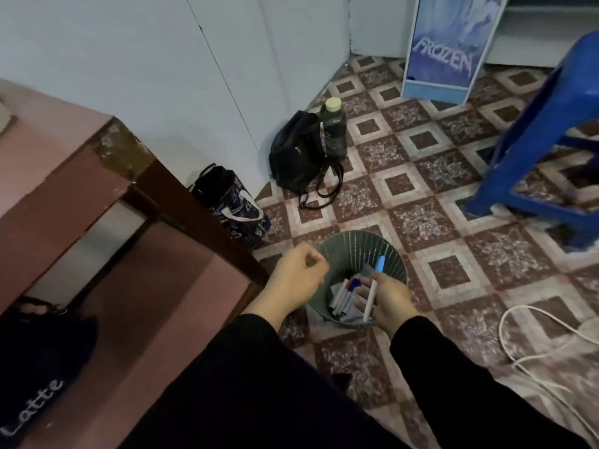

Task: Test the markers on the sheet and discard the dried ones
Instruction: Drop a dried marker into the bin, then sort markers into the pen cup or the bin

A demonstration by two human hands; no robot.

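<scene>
A grey-green ribbed waste bin (353, 243) stands on the tiled floor beside the desk. Inside it lie several white markers (340, 298) with red and blue caps, among scraps of paper. My right hand (390, 301) is over the bin's near rim and holds a white marker with a light blue cap (375, 281), cap pointing up and away. My left hand (299, 278) hovers at the bin's left edge with its fingers curled and nothing in it. The test sheet is out of view.
A brown desk (81, 176) fills the left side, a dark bag (42, 345) under it. By the wall sit a patterned tote (236, 205), a black backpack (299, 153) and a bottle (335, 129). A blue plastic stool (544, 147) and white cable (531, 345) lie right.
</scene>
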